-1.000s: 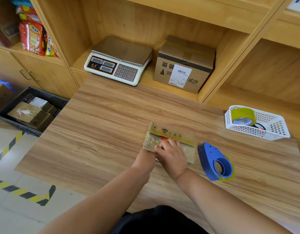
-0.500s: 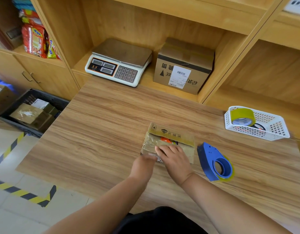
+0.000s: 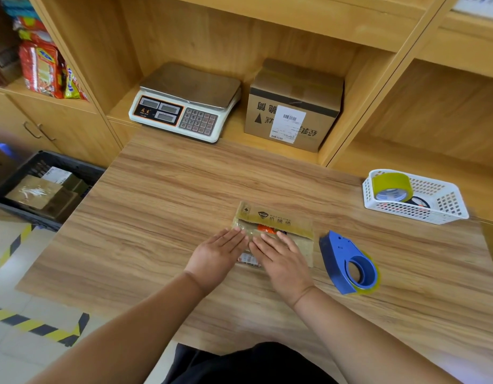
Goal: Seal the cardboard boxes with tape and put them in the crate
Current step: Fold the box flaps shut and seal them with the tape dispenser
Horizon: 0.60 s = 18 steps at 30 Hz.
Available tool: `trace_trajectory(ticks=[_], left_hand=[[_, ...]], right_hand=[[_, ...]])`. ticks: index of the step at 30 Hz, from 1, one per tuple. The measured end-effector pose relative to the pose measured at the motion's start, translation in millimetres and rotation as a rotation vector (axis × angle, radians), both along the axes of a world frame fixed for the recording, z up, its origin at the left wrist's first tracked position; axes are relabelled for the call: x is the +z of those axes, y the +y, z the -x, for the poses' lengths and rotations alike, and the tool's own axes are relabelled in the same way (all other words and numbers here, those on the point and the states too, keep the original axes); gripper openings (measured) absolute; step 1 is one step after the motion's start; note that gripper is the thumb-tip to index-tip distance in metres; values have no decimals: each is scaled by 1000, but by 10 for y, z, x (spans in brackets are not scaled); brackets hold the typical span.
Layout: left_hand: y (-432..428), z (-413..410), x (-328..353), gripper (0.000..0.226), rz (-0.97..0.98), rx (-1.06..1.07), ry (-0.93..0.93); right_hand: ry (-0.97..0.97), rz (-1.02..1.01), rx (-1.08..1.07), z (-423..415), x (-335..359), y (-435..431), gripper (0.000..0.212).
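**On the table, two flat hands are pressing a small box**

At the middle of the wooden table (image 3: 156,217), a small cardboard box (image 3: 278,218) is lying flat, with shiny tape running across its top and an orange patch showing under the tape. Both hands are resting on it with fingers straight and together, gripping nothing. The left hand (image 3: 214,256) is lying at the box's left edge with its fingertips touching the top. The right hand (image 3: 281,259) is lying palm down over the near part of the top. The two hands are sitting side by side, their forefingers almost touching.

Just beside the box on the right, a blue tape dispenser (image 3: 348,264) is lying on the table, apart from both hands. Farther right, a white basket (image 3: 445,206) is holding a yellowish tape roll (image 3: 392,185).

Down on the floor to the left of the table, a black crate (image 3: 81,170) is sitting well apart from the small box, with brown packed boxes (image 3: 34,191) lying in it.

Behind the table, a weighing scale (image 3: 187,101) and a larger cardboard box (image 3: 292,106) bearing a white label are standing side by side in a shelf compartment.
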<state>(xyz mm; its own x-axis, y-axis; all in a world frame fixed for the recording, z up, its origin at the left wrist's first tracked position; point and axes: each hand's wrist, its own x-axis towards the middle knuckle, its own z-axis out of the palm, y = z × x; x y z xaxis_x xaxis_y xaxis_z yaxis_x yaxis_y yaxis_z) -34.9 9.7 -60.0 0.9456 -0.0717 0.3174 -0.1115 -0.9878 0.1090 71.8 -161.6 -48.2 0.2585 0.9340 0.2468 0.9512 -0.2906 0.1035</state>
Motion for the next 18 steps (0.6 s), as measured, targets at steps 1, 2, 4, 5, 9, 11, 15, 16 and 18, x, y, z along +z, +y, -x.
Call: trace_trajectory(ticks=[1, 2, 4, 5, 9, 11, 15, 16, 18], left_hand=[[19, -11, -5, 41, 12, -14, -11], [27, -18, -4, 41, 24, -23, -30], [24, -19, 1, 40, 44, -26, -59], [19, -20, -2, 40, 58, -20, -63], [35, -36, -37, 40, 96, -3, -84], [28, -25, -43, 43, 123, 13, -80], [47, 33, -54, 55, 172, 44, -34], [50, 41, -59, 54, 185, 42, -29], [45, 29, -44, 48, 178, 53, -38]], right_hand=[[5, -42, -2, -8, -2, 43, 36], [15, -84, -9, -14, -6, 89, 28], [43, -153, -30, -22, -25, 173, 14], [54, -175, -42, -23, -33, 204, 11], [87, -201, -13, -61, -39, 192, 13], [104, -159, 31, -69, -23, 124, 24], [130, -77, 45, -93, 30, -79, 42], [132, -90, 25, -123, 44, -140, 43], [136, -81, -58, -199, 89, -245, 61]])
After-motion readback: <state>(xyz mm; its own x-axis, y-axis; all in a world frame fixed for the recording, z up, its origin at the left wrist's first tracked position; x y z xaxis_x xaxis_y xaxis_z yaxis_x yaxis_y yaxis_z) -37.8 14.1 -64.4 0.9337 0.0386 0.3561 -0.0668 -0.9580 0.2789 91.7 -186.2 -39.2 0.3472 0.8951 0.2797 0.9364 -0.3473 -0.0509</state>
